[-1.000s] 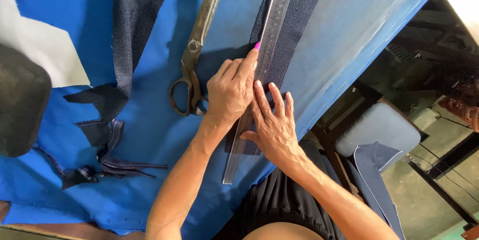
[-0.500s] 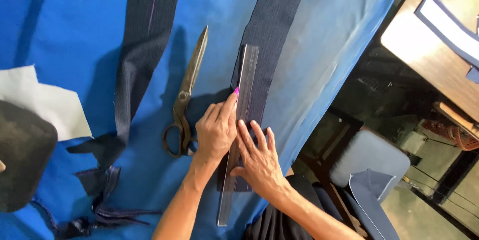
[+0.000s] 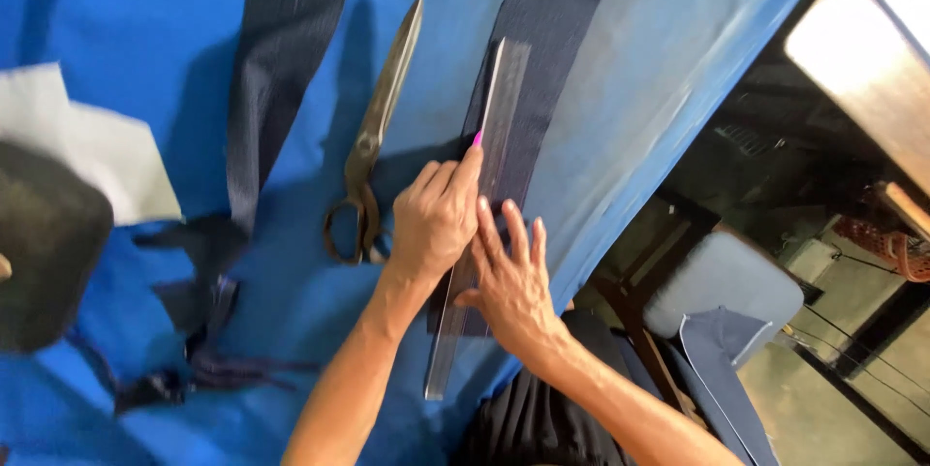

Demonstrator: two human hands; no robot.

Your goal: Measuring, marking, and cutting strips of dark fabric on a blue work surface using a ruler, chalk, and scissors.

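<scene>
Steady on the ruler, chalk at its edge

Now the clear ruler point(image 3: 477, 224) lies along a dark cloth strip point(image 3: 542, 59) on the blue table point(image 3: 116, 1), running from about 7 o'clock up toward 1 o'clock. The right hand point(image 3: 511, 282) lies flat on its lower half, fingers spread, gripping nothing. The left hand point(image 3: 436, 219) is loosely curled, its fingertips pinching a small pink chalk point(image 3: 477, 139) against the ruler's left edge.

To do this well, it seems wise to keep the flat palm pressing evenly so the ruler cannot pivot, and to run the chalk tight against the edge in one light stroke.

Just at 9 o'clock of the left hand lie big shears point(image 3: 373, 146), shut, blades pointing to 1 o'clock. Farther left a second dark strip point(image 3: 281, 59) crosses the table, with dark scraps point(image 3: 194, 330) below it, a white sheet point(image 3: 97, 146) and a black pad point(image 3: 44, 253) at the far left. A grey stool point(image 3: 717, 282) stands off the table at 4 o'clock.

Against the frame half a second back, the hands and ruler keep the same arrangement; the view has shifted slightly, so more of the room shows at right.
</scene>
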